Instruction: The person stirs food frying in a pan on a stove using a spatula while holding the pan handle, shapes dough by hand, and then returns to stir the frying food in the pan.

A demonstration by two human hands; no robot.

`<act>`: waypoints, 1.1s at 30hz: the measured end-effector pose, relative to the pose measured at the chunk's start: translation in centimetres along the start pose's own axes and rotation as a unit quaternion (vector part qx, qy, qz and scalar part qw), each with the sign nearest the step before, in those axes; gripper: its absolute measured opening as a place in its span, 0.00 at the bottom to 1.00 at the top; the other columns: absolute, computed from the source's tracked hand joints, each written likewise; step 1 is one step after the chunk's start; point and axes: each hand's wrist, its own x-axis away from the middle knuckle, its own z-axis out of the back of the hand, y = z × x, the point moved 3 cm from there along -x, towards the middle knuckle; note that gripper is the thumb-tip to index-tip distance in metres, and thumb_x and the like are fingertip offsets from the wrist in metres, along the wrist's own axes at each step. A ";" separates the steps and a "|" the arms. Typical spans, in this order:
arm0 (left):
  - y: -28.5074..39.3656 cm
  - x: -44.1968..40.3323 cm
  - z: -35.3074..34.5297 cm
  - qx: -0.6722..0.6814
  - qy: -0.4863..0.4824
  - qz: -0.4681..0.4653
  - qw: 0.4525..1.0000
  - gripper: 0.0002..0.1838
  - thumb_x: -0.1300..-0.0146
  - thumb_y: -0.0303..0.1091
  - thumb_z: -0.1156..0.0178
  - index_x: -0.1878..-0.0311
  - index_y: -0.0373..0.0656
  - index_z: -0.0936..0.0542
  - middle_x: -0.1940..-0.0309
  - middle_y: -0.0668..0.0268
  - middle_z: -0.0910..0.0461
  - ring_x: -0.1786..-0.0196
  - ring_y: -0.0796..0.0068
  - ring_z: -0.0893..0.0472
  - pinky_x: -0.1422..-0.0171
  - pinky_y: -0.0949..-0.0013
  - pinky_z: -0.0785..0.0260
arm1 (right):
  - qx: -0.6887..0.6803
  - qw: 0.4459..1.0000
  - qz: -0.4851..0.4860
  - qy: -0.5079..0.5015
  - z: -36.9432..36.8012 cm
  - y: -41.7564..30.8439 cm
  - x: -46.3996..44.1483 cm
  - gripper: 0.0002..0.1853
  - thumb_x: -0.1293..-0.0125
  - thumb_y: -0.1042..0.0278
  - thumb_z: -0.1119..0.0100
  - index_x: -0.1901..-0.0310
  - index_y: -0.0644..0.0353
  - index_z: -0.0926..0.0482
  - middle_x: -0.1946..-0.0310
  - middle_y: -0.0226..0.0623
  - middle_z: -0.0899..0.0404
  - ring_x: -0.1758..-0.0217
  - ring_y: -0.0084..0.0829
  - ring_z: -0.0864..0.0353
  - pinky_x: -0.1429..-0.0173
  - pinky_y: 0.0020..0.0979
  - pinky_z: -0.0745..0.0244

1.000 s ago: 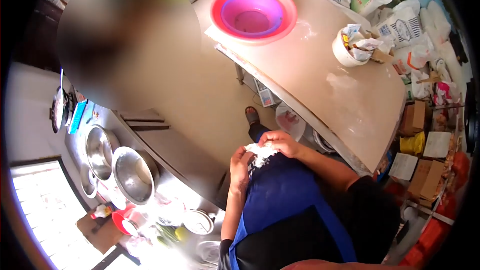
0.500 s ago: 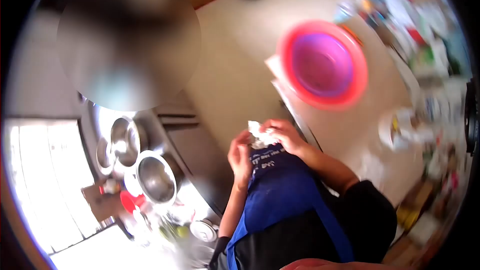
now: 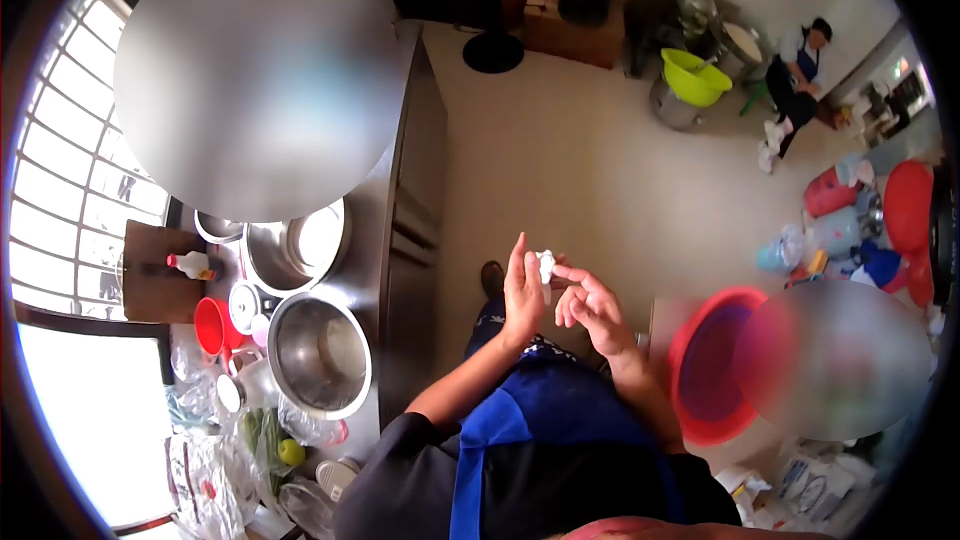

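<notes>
In the head view, a crumpled white tissue (image 3: 546, 265) is between my two hands, in front of the blue apron (image 3: 545, 405). My left hand (image 3: 524, 292) points its fingers upward and holds the tissue against its inner side, partly hidden by the thumb. From the other side comes my right hand (image 3: 592, 310), its index finger stretched out to the tissue and its other fingers loosely bent and apart. To the right of that hand is a red basin (image 3: 690, 390) with a purple one (image 3: 712, 365) inside it.
On the left, a steel counter (image 3: 365, 240) carries large metal bowls (image 3: 320, 355), a red cup (image 3: 211, 326), plastic bags and green vegetables. A lime-green basin (image 3: 695, 77) stands at the back, near a seated person (image 3: 798, 75). Several containers line the right side. Blurred discs hide two areas.
My view has swung, bringing the seated person and back wall into sight. Both hands held the tissue close to the apron; now the right hand has loosened its fingers, with its index finger extended.
</notes>
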 end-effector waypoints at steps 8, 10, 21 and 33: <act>6.3 -12.7 -2.5 0.072 -0.204 0.274 0.937 0.35 0.18 0.59 0.63 0.36 0.35 0.23 0.64 0.64 0.14 0.86 0.88 0.33 0.87 0.82 0.45 | -0.016 0.987 -0.106 0.120 2.2 1.3 -15.3 0.19 0.19 0.57 0.49 0.66 0.63 0.21 0.79 0.30 0.26 0.77 0.22 0.24 0.71 0.25 0.26; 6.2 -14.8 -2.6 0.033 -0.163 0.257 0.952 0.34 0.18 0.58 0.61 0.52 0.36 0.15 0.87 0.76 0.31 0.88 0.87 0.38 0.87 0.79 0.50 | -0.011 0.982 -0.105 0.155 3.0 1.5 -17.8 0.20 0.18 0.58 0.50 0.67 0.63 0.22 0.80 0.29 0.26 0.81 0.21 0.26 0.75 0.24 0.29; 1.1 -26.2 -0.6 0.264 0.084 0.210 0.938 0.15 0.19 0.43 0.55 0.55 0.45 0.24 0.72 0.62 0.21 0.71 0.68 0.21 0.67 0.64 0.27 | 0.002 0.965 -0.260 0.011 10.6 1.7 -31.0 0.12 0.22 0.61 0.43 0.60 0.62 0.20 0.77 0.29 0.23 0.77 0.22 0.22 0.69 0.23 0.25; 1.6 -31.4 -9.7 0.205 0.135 0.224 0.943 0.36 0.25 0.70 0.56 0.38 0.45 0.22 0.41 0.64 0.22 0.38 0.68 0.25 0.31 0.58 0.35 | 0.226 0.932 -0.191 -0.207 21.5 2.7 -42.1 0.02 0.30 0.75 0.36 0.59 0.63 0.19 0.67 0.30 0.17 0.64 0.19 0.21 0.59 0.25 0.24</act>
